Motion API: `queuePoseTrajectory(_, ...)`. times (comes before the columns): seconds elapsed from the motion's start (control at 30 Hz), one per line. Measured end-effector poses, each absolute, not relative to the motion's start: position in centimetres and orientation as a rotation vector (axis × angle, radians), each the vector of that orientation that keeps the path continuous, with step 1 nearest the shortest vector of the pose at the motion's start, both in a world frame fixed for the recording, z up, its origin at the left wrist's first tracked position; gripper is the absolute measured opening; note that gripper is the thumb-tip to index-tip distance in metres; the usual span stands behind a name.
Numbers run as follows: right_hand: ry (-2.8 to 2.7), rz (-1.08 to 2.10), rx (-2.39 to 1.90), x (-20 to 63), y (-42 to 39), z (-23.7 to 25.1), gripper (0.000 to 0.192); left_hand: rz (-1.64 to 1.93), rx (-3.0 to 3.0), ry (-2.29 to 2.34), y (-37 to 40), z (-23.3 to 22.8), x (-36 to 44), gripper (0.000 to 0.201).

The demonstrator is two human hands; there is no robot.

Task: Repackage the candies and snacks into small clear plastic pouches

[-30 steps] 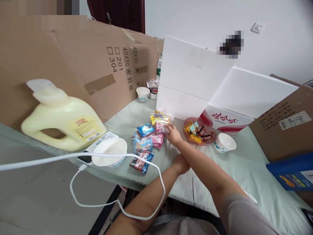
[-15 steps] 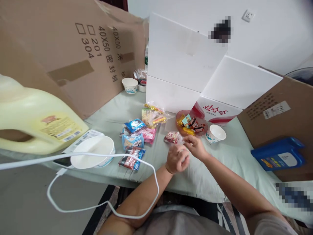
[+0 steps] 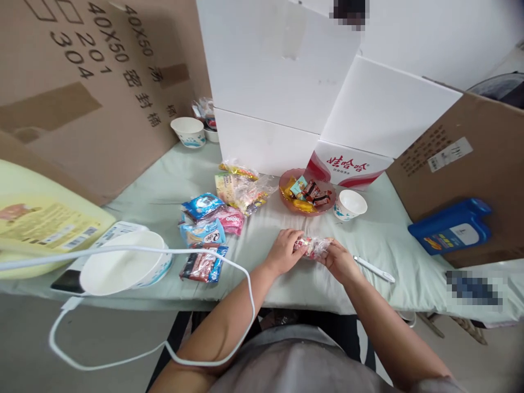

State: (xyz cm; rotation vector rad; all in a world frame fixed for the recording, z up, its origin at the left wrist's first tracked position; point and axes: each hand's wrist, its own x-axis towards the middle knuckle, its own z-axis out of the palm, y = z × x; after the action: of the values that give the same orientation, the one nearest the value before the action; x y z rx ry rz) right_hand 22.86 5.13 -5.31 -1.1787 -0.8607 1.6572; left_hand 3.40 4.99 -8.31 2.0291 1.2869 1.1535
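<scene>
Between my two hands is a snack packet in clear wrapping with red and white print. My left hand is closed on the packet's left end, thumb and fingers pressing it. At the other end, my right hand pinches the crinkled clear wrapper. Just right of my right hand, a slim white tool lies on the cloth. A pink translucent bowl holding yellow and dark red wrapped snacks stands beyond my hands, beside a white paper cup.
Several snack packets lie to the left, near an oval white bowl. A white cable crosses in front. A yellow jug and blue bottle flank the cloth. Cardboard and white boxes stand behind.
Both hands have moved apart and nearer to me with the packet, my left hand now gripping its left end. The white tool has come into view. The camera view has shifted.
</scene>
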Motion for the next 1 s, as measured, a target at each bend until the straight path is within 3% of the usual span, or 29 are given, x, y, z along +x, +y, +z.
queuePoseTrajectory(0.2, -0.873, 1.638, -1.012, 22.4, 5.5, -3.9, 0.023, 1.321, 1.908, 1.039, 5.0, -8.1, 3.3, 0.069)
queuePoseTrajectory(0.3, -1.111, 1.583, -1.122, 22.5, 5.6, -3.9, 0.026, 1.314, 2.071, 0.973, 5.0, -8.2, 3.5, 0.052)
queuePoseTrajectory(0.4, -1.43, 1.249, -1.318, 22.5, 5.7, -4.7, 0.026, 1.3, 2.213, 0.977, 4.9, -8.3, 3.8, 0.034)
queuePoseTrajectory(0.57, -1.712, 0.718, -1.515, 22.6, 5.9, -5.9, 0.023, 1.15, 2.393, 0.994, 4.8, -8.4, 4.1, 0.045)
queuePoseTrajectory(0.8, -1.843, 0.531, -1.786, 28.6, 6.8, -4.5, 0.028, 1.232, 2.414, 1.404, 4.6, -8.3, 4.1, 0.021)
queuePoseTrajectory(0.87, -1.963, 0.362, -1.957, 31.3, 6.5, -3.8, 0.025, 1.221, 2.359, 1.486, 4.5, -8.3, 4.2, 0.025)
queuePoseTrajectory(1.0, -2.237, 0.084, -2.41, 34.6, 5.4, -3.4, 0.025, 1.1, 2.383, 1.228, 4.4, -8.0, 4.3, 0.04)
